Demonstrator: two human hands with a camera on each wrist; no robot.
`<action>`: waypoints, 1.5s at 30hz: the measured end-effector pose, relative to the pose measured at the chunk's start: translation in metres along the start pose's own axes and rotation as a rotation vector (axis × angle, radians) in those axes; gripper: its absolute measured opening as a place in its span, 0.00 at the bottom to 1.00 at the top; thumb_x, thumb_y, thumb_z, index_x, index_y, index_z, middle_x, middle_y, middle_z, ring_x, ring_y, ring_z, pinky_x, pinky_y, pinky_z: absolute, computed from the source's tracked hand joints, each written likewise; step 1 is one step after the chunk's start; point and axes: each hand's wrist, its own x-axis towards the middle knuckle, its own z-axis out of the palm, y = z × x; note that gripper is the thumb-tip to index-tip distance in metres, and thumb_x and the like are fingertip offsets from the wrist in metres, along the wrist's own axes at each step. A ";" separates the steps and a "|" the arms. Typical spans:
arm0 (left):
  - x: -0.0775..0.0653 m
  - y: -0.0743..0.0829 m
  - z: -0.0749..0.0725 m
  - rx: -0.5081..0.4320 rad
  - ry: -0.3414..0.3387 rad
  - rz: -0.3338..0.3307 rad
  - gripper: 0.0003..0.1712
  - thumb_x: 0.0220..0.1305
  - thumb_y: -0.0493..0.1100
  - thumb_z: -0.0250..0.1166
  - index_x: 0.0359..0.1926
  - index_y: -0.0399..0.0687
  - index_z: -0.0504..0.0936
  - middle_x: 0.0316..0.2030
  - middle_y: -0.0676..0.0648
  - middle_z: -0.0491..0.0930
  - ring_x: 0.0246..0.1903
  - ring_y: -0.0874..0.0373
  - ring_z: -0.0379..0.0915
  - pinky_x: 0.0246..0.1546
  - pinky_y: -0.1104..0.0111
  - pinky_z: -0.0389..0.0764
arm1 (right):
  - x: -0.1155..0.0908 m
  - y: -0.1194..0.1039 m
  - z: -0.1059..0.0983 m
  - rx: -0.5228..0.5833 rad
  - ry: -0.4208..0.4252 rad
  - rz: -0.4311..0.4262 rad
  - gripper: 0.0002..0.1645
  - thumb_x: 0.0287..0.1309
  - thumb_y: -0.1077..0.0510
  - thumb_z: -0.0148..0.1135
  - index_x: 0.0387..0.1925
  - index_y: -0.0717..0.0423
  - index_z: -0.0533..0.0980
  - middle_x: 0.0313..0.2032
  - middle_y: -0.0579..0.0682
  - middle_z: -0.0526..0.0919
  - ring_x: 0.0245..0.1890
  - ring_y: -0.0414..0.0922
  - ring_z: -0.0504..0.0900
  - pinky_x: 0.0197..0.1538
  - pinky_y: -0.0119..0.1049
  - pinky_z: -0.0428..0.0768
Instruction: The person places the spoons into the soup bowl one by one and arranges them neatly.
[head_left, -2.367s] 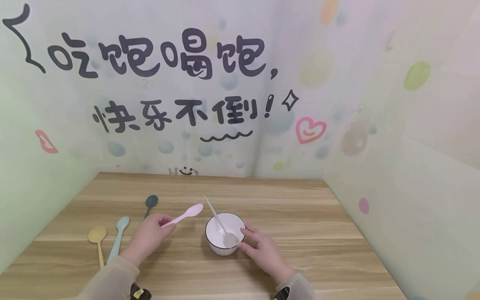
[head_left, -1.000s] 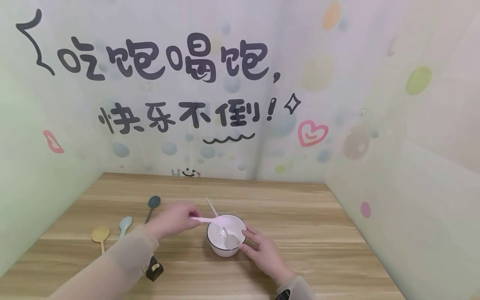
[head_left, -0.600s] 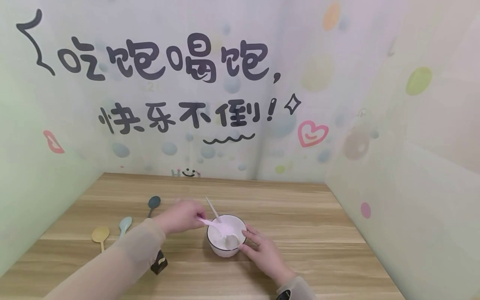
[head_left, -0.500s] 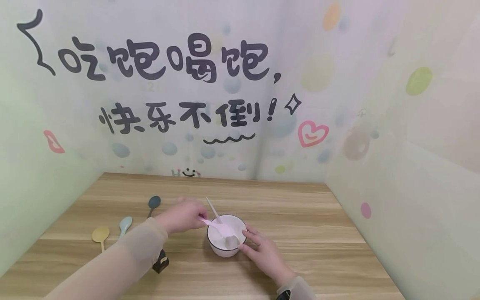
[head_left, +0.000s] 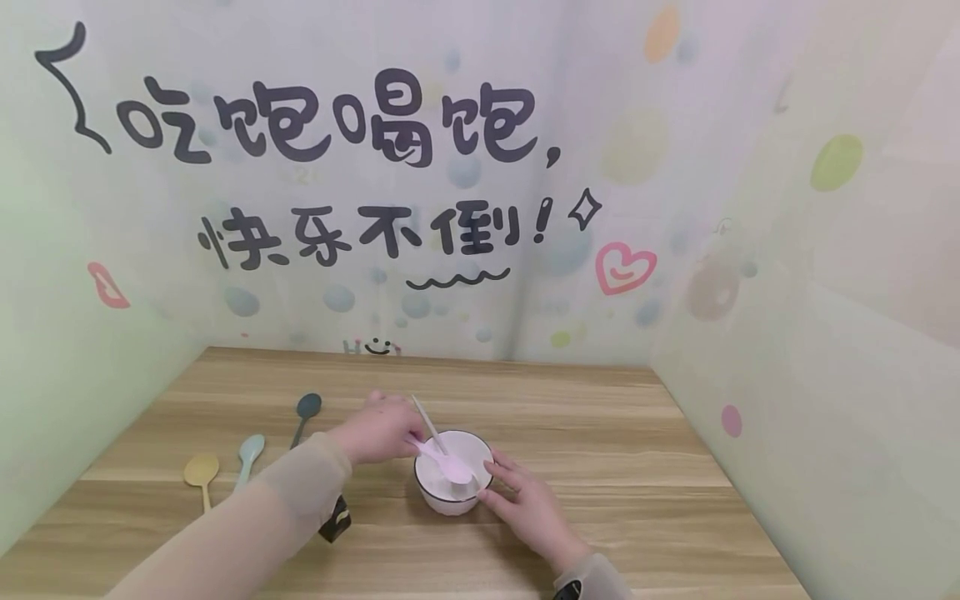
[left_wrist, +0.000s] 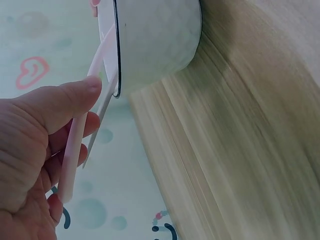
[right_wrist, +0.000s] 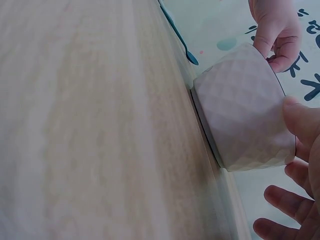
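A white bowl with a dark rim (head_left: 448,502) stands upright on the wooden table. My left hand (head_left: 382,429) pinches the handle of a pink spoon (head_left: 454,470) between thumb and fingers; the spoon's head is inside the bowl. A pale grey spoon (head_left: 424,417) leans in the same bowl, its handle sticking out over the far left rim and its head mostly covered by the pink one. In the left wrist view both handles cross the bowl's rim. My right hand (head_left: 534,507) holds the bowl's right side, thumb on the faceted wall (right_wrist: 240,110), other fingers spread.
Left of the bowl lie a yellow spoon (head_left: 201,471), a light blue spoon (head_left: 251,452) and a dark teal spoon (head_left: 308,406), the left sleeve covering part of their handles. Printed wall panels (head_left: 480,325) enclose the table (head_left: 600,433) at back and sides.
My left hand has carried the pink spoon rightward from beside the bowl and lowered its head into it, over the grey spoon's head. The right hand has stayed on the bowl.
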 end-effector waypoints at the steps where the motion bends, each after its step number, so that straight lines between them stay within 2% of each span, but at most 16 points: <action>1: 0.001 0.000 0.001 -0.004 -0.004 -0.001 0.06 0.51 0.44 0.73 0.25 0.57 0.83 0.26 0.63 0.76 0.34 0.62 0.68 0.43 0.55 0.58 | 0.000 0.000 0.000 0.002 0.002 0.000 0.33 0.57 0.39 0.63 0.57 0.55 0.77 0.65 0.52 0.70 0.64 0.54 0.68 0.62 0.53 0.66; 9: 0.007 0.001 0.005 -0.050 -0.033 -0.004 0.04 0.51 0.43 0.74 0.28 0.54 0.85 0.28 0.61 0.79 0.34 0.61 0.69 0.41 0.56 0.57 | 0.000 0.000 0.000 -0.014 0.000 -0.003 0.32 0.57 0.40 0.63 0.57 0.55 0.77 0.65 0.49 0.70 0.64 0.53 0.69 0.62 0.52 0.66; 23: 0.014 0.002 0.015 0.048 -0.053 0.026 0.03 0.52 0.45 0.73 0.30 0.57 0.87 0.27 0.62 0.74 0.35 0.60 0.66 0.42 0.58 0.58 | 0.000 0.001 0.001 -0.001 0.006 -0.009 0.34 0.57 0.38 0.62 0.57 0.55 0.77 0.65 0.51 0.70 0.64 0.53 0.69 0.62 0.52 0.67; 27: 0.016 0.003 0.019 0.061 -0.031 0.024 0.02 0.52 0.45 0.73 0.28 0.58 0.86 0.27 0.62 0.73 0.36 0.60 0.65 0.43 0.58 0.58 | -0.001 0.001 0.001 0.003 0.011 -0.014 0.34 0.56 0.37 0.63 0.57 0.55 0.77 0.65 0.52 0.70 0.64 0.52 0.69 0.62 0.51 0.66; 33: 0.017 0.005 0.024 0.088 0.036 0.036 0.02 0.52 0.44 0.72 0.28 0.57 0.86 0.29 0.60 0.73 0.37 0.58 0.66 0.43 0.57 0.59 | -0.001 0.001 0.001 0.006 0.010 -0.011 0.35 0.56 0.36 0.62 0.57 0.55 0.77 0.65 0.51 0.70 0.64 0.52 0.69 0.62 0.51 0.66; 45: 0.016 0.002 0.031 0.086 0.139 0.035 0.05 0.50 0.42 0.73 0.29 0.54 0.84 0.29 0.59 0.72 0.37 0.58 0.66 0.43 0.57 0.60 | 0.000 0.002 0.001 -0.001 0.004 -0.012 0.37 0.57 0.34 0.60 0.58 0.55 0.76 0.65 0.53 0.70 0.64 0.53 0.69 0.62 0.52 0.66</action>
